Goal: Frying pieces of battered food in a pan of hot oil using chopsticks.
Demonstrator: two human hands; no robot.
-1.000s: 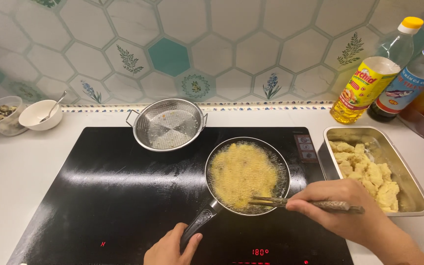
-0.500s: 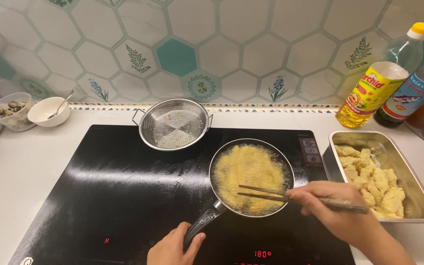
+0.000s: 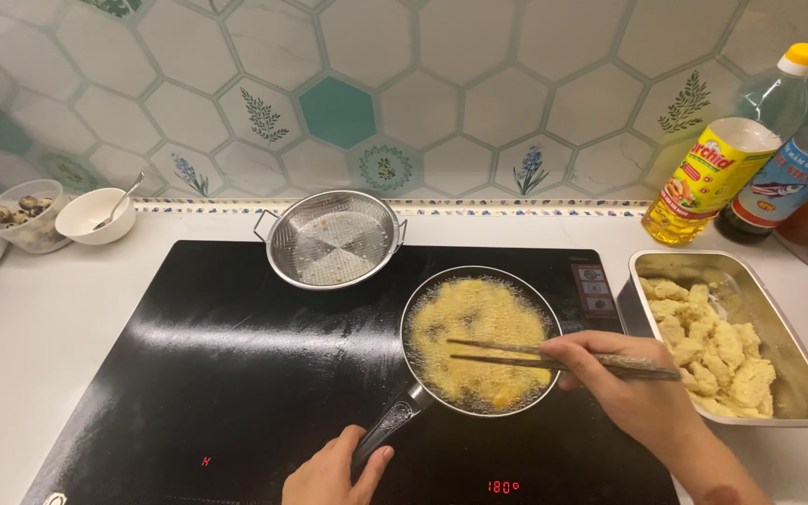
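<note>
Black cooktop: left hand clasps pan handle steadily; right hand pinches chopsticks shallowly over bubbling oil.

chopsticks lifted higher across frying pan, tips further left

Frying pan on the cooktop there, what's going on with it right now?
A person is frying. The left hand holds the handle of the frying pan, which is full of bubbling yellow oil on the black induction cooktop. The right hand holds wooden chopsticks with their tips over the oil. A steel tray of battered pieces sits to the right, and a steel strainer basket behind the pan.
</note>
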